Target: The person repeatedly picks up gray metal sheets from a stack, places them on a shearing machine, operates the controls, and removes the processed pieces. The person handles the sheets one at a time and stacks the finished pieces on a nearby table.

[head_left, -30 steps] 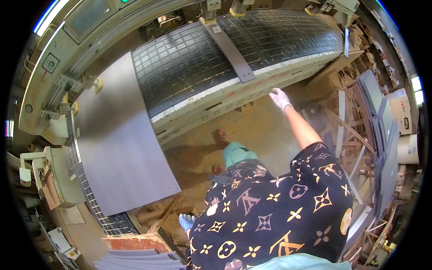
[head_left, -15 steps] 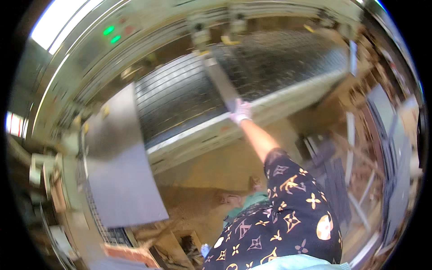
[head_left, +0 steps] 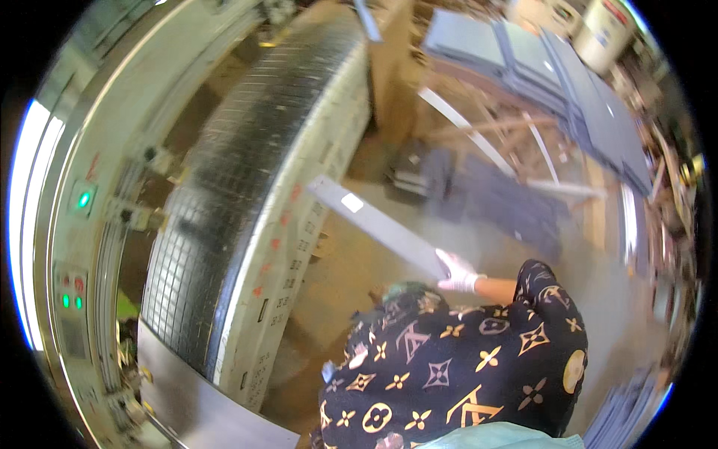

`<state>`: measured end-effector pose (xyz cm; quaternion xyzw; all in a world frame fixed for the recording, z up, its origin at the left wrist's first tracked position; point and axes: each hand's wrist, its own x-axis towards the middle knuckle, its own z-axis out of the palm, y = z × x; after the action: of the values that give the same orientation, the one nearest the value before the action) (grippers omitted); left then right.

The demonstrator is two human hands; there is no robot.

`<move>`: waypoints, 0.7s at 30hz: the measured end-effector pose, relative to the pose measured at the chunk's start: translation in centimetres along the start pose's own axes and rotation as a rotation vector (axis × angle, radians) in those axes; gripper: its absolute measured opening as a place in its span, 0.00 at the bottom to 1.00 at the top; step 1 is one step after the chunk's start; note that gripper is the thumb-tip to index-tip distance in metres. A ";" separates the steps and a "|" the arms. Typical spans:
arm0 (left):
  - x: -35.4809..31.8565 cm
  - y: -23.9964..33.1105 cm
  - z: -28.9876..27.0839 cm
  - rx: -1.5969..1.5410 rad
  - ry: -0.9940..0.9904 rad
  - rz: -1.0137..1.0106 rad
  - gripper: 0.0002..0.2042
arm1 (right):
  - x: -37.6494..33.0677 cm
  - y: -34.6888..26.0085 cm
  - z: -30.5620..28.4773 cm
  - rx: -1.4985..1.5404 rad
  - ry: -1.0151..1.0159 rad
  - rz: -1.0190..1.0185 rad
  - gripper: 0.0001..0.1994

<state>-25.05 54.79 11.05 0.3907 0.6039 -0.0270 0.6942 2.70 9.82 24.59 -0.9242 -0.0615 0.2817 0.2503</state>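
My right hand point(head_left: 458, 272), in a whitish-pink glove, is closed round the near end of a long flat grey strip point(head_left: 389, 233). The strip slants away to the upper left, and a small white label sits near its far end. It is held up beside the front of the machine bed point(head_left: 288, 247). A pale-blue patch at the left edge of my dark patterned shirt may be part of my left hand point(head_left: 329, 370). Its fingers cannot be made out.
A large grey sheet point(head_left: 202, 396) lies over the near end of the bed's dark gridded top point(head_left: 224, 172). Dark strips point(head_left: 516, 209) are piled on the floor at right. Grey panels point(head_left: 538, 82) lie stacked on a rack behind. Green lights point(head_left: 84, 199) glow on the machine's panel.
My right hand has drawn the strip off the machine bed and carried it right, toward the floor pile. The view has turned to the right.
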 end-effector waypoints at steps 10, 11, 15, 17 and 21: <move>6.1 13.9 8.9 0.241 -0.201 0.155 0.10 | -3.0 3.1 10.4 1.061 0.756 0.562 0.41; 7.1 14.3 8.9 0.254 -0.211 0.154 0.13 | -1.6 3.1 9.6 1.315 0.638 0.693 0.41; 7.5 11.6 9.6 0.401 -0.234 0.154 0.19 | 2.2 4.6 -0.7 1.508 0.874 0.747 0.39; 7.0 9.9 8.3 0.411 -0.243 0.157 0.19 | 4.7 5.8 -3.9 1.370 0.782 0.724 0.41; 6.7 3.7 3.0 0.328 -0.171 0.180 0.21 | 12.2 2.9 -3.1 1.034 0.118 0.470 0.38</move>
<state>-18.92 58.58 7.12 0.5471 0.4929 -0.0957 0.6698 14.50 9.06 19.35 -0.6846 0.3054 0.2712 0.6038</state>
